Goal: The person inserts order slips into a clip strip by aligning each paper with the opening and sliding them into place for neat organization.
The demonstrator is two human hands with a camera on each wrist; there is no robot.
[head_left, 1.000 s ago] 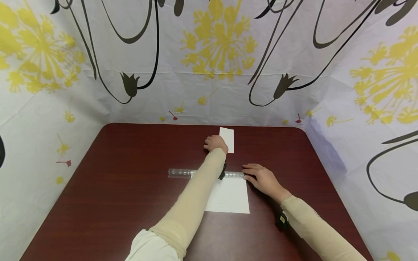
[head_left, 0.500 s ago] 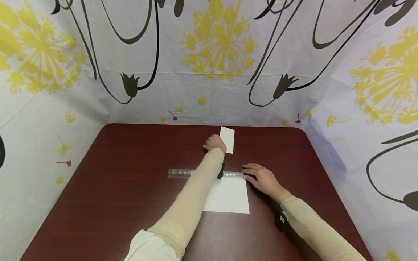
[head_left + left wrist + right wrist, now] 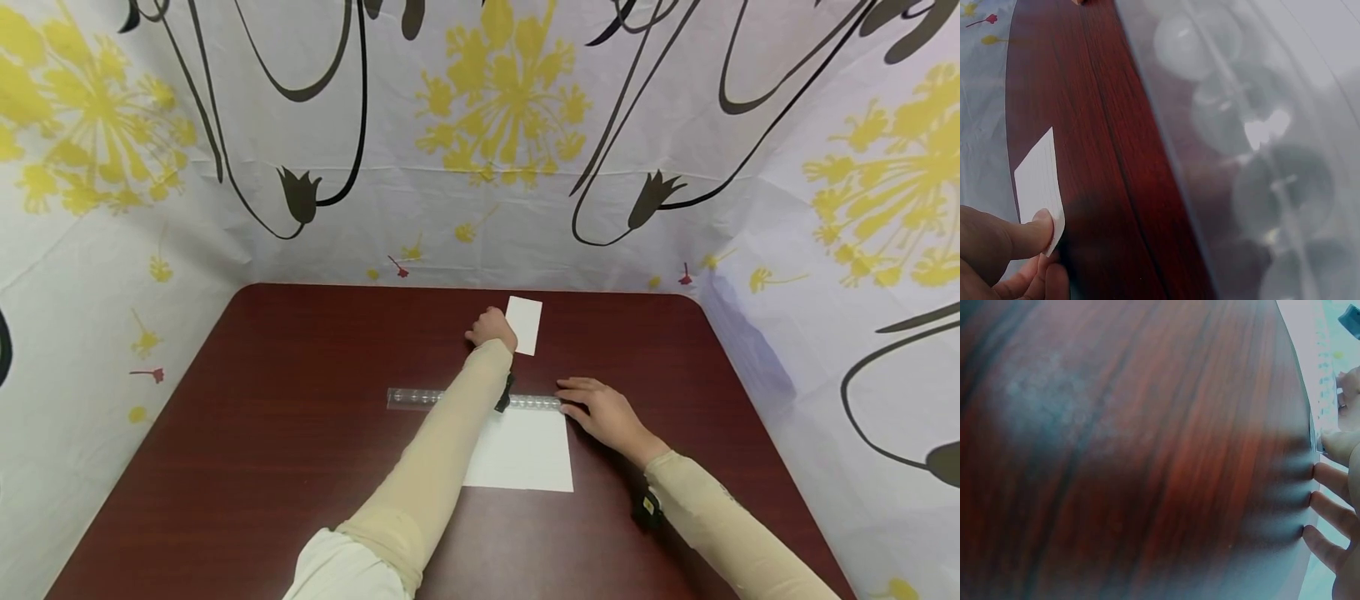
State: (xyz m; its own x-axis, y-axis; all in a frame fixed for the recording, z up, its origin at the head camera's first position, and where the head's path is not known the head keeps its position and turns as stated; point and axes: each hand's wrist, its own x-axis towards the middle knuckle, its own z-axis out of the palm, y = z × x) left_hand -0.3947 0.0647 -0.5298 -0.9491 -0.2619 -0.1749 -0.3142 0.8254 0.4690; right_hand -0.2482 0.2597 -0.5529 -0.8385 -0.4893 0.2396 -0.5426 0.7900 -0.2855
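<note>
Out past the ruler, my left hand (image 3: 492, 329) pinches a small white piece of paper (image 3: 525, 325) by its near end. In the left wrist view the thumb (image 3: 1032, 237) presses on the face of this piece of paper (image 3: 1038, 178), with the fingers curled behind. A clear plastic ruler (image 3: 414, 398) lies crosswise along the top edge of a white sheet of paper (image 3: 528, 450). At the ruler's right end rests my right hand (image 3: 600, 410), its thumb touching that end. The right wrist view shows its fingers (image 3: 1332, 512) spread on the table. My left forearm hides part of ruler and sheet.
A dark red-brown wooden table (image 3: 300, 358) with rounded far corners holds everything. White fabric (image 3: 510, 242) printed with yellow flowers and dark stems hangs behind and along both sides.
My left hand has shifted slightly to the left. The small piece of paper has tilted and moved a little to the right. My right hand, the ruler and the sheet stay put.
</note>
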